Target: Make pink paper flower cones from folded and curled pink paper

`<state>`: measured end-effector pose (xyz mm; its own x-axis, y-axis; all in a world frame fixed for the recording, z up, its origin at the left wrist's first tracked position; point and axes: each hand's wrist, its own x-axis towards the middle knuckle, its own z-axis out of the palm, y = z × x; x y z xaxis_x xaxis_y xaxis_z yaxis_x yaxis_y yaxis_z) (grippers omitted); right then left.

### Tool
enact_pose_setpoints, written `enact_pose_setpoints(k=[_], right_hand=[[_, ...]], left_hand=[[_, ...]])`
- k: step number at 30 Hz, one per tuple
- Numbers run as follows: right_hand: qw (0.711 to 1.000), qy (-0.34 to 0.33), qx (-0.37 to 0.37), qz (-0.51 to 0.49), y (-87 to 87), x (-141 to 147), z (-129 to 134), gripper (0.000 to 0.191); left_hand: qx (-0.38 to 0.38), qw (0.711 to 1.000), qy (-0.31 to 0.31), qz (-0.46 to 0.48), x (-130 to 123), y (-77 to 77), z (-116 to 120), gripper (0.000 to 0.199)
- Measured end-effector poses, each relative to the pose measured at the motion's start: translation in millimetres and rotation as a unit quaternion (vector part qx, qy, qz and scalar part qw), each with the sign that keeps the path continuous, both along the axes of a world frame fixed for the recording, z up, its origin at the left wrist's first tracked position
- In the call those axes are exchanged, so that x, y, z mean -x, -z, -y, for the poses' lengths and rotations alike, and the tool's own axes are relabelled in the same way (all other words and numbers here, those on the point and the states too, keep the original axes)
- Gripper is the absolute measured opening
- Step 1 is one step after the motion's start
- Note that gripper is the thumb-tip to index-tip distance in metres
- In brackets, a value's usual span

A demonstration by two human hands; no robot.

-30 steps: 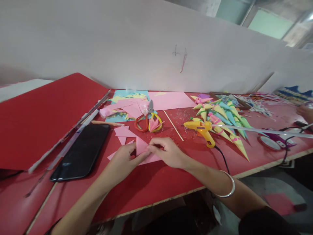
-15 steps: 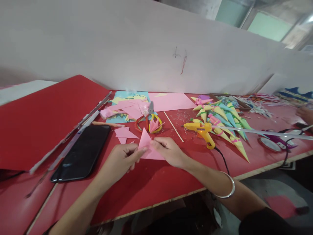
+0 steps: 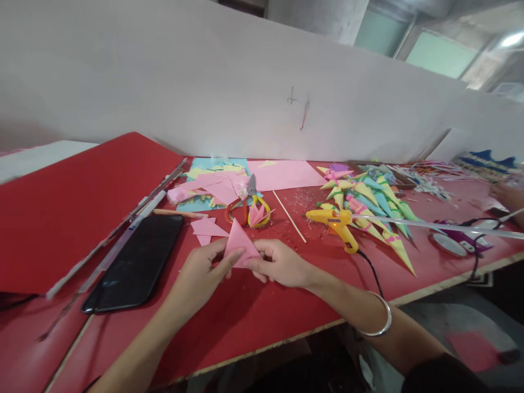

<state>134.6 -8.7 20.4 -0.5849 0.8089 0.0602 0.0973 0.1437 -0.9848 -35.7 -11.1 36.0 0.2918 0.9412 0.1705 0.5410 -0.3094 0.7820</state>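
Observation:
Both hands pinch a folded piece of pink paper (image 3: pixel 240 243), its point facing away from me, just above the red table (image 3: pixel 229 327). My left hand (image 3: pixel 210 267) grips its left edge, thumb on the front face. On the lower right corner, my right hand (image 3: pixel 280 263) closes with thumb and fingers. Right behind the paper lie scissors (image 3: pixel 251 185) with red and yellow handles. A pink pleated paper piece (image 3: pixel 257 214) rests on the yellow handle. Flat pink paper pieces (image 3: pixel 207 229) lie beyond my left hand.
A yellow glue gun (image 3: pixel 338 222) with a long glue stick lies at right, its cord over the front edge. Behind it are several paper cones (image 3: pixel 368 191). A black phone (image 3: pixel 137 265) and a red board (image 3: pixel 82 207) are left. Another person's hand (image 3: pixel 507 196) is far right.
The pink paper's right part has been folded in, so it is now a narrower triangle. My right hand has shifted down to its lower corner. The camera view has tilted slightly up.

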Motion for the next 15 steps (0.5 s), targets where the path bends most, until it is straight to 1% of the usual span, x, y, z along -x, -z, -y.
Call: enact_pose_setpoints(k=[3, 7, 10, 12, 15], right_hand=[[1.0, -0.021, 0.009, -0.003, -0.5, 0.0, 0.0, 0.016], [0.999, -0.034, 0.036, -0.004, 1.1, -1.5, -1.1, 0.02], [1.0, -0.009, 0.006, 0.014, 2.4, -2.6, -1.6, 0.027], [1.0, 0.015, -0.008, 0.017, 3.3, -2.5, -1.7, 0.028], [0.999, 0.041, 0.006, -0.007, 4.2, -1.4, -1.5, 0.014]], left_hand=[[-0.013, 1.0, -0.018, 0.004, 1.3, -1.7, -0.5, 0.034], [0.003, 0.999, -0.028, 0.023, 1.3, -5.3, -0.1, 0.033], [0.029, 0.998, -0.034, 0.035, 1.0, -6.7, 0.6, 0.034], [0.03, 0.998, -0.048, 0.034, 1.2, -6.7, 1.3, 0.036], [0.002, 0.997, -0.074, 0.024, 1.6, -6.7, 2.5, 0.04]])
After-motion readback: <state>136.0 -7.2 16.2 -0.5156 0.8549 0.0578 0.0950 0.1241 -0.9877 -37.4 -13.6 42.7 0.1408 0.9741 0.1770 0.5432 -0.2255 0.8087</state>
